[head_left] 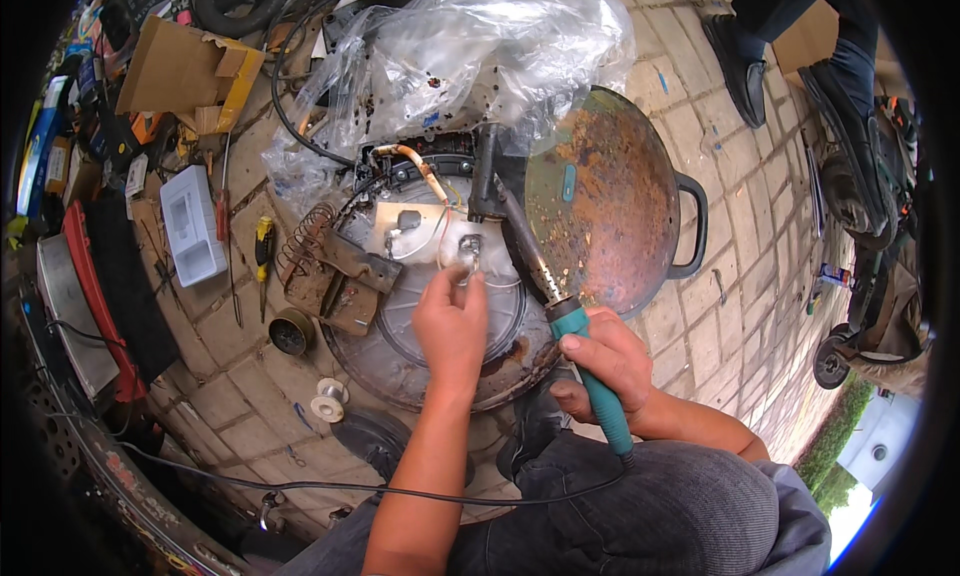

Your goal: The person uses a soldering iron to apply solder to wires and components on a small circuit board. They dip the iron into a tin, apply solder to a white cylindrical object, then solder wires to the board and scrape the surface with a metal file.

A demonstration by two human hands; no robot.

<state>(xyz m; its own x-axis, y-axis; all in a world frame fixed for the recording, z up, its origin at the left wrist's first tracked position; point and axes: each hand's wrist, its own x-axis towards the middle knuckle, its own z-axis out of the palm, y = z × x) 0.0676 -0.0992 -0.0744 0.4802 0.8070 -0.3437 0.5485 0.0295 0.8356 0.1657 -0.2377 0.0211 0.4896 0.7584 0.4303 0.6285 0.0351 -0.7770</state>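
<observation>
My right hand (612,361) is wrapped round the teal handle of a soldering iron (604,408). The iron's long metal barrel slants up and left, its tip end beside a black hinge post (486,171). Over a round electric pan base (400,321), my left hand (450,321) is closed in a pinch on a thin wire (441,244); the exact grip is partly hidden by the fingers. Just beyond the fingertips lies a pale insulating sheet (420,219) with cut-outs. An orange-tan sleeved wire (425,171) curves above it.
A rusty round lid (620,206) with a black handle lies to the right, and clear plastic sheeting (480,46) behind. At left are a spring (308,238), a screwdriver (263,244), a white tray (192,226) and a spool (329,400). The iron's black cord (330,484) crosses my legs. Another person's shoes (738,71) stand far right.
</observation>
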